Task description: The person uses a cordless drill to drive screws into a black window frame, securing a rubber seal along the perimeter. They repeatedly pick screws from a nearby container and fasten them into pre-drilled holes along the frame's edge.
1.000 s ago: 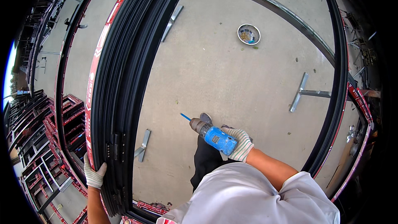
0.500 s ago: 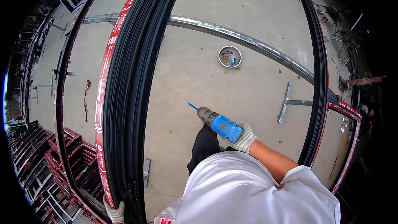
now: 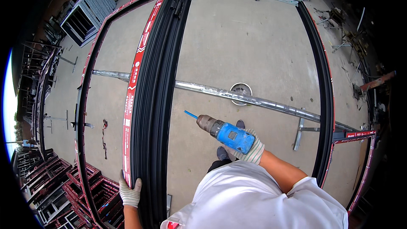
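Note:
My right hand [image 3: 253, 150], in a striped knit glove, is closed round a blue cordless drill [image 3: 232, 135]. Its thin blue bit [image 3: 190, 113] points left toward the dark profiles and is apart from them. My left hand [image 3: 130, 193], gloved too, grips the edge of a large black window or door frame [image 3: 146, 144] with red tape along its side. The thumb lies on top; the fingers go over the outer side, partly hidden.
A silver metal bar [image 3: 212, 89] crosses under the frame, partly covering a round bowl [image 3: 241, 90] on the floor. A metal T-shaped stand [image 3: 299, 131] is at the right. Red-taped frames [image 3: 97, 191] are stacked at lower left. A grey slatted rack [image 3: 91, 8] stands far left.
The view has shifted, showing more of the frame's far end. My left hand has moved forward along the frame edge. The drill remains in my right hand, its bit nearer the profiles.

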The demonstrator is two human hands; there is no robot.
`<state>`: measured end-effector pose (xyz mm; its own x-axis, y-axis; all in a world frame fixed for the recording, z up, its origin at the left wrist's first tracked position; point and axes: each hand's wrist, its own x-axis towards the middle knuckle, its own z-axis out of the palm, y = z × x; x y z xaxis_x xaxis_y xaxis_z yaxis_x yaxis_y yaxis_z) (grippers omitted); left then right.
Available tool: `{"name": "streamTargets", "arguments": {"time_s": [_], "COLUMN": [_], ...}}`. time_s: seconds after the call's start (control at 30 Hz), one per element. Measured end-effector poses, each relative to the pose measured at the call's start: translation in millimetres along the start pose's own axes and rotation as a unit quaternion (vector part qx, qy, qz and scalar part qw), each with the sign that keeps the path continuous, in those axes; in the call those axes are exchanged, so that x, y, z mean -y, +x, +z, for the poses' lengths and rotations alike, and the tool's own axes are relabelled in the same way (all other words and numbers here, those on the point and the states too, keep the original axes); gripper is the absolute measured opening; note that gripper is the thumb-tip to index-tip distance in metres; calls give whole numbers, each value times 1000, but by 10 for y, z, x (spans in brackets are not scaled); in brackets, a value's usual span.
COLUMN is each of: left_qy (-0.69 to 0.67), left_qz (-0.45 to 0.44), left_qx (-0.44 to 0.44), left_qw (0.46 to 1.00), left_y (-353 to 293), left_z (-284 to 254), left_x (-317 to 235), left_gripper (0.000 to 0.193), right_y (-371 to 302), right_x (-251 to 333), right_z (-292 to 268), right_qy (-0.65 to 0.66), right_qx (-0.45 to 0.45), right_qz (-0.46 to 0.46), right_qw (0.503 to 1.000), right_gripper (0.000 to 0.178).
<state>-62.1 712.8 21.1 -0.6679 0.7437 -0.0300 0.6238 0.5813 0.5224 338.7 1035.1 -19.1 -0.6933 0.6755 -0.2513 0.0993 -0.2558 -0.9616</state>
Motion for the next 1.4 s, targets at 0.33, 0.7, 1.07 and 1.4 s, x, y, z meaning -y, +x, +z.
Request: {"name": "streamTargets", "arguments": {"time_s": [0.33, 0.7, 1.07, 1.4], "left_qy": [-70, -98, -249, -319], "left_qz": [-61, -65, -69, -177], "left_qx": [12, 90, 203, 292], "left_qw": [996, 989, 945, 884], "left_y": [1906, 4268, 5896, 6256], "left_z": [696, 1437, 1762, 1659], "left_x": [-1458, -2703, -3463, -3027], "left_gripper": [84, 81, 76, 66], "right_y": [1167, 2454, 3963, 4752], "right_x": [781, 1094, 900, 412], "right_z": [-1332, -2267, -2485, -2772], "right_qy": [-329, -201, -140, -196], "right_qx": [-56, -88, -53, 54], "right_qz": [-185, -141, -67, -34], "right_qw": [924, 965, 986, 979], "right_gripper": [24, 17, 26, 31]}}
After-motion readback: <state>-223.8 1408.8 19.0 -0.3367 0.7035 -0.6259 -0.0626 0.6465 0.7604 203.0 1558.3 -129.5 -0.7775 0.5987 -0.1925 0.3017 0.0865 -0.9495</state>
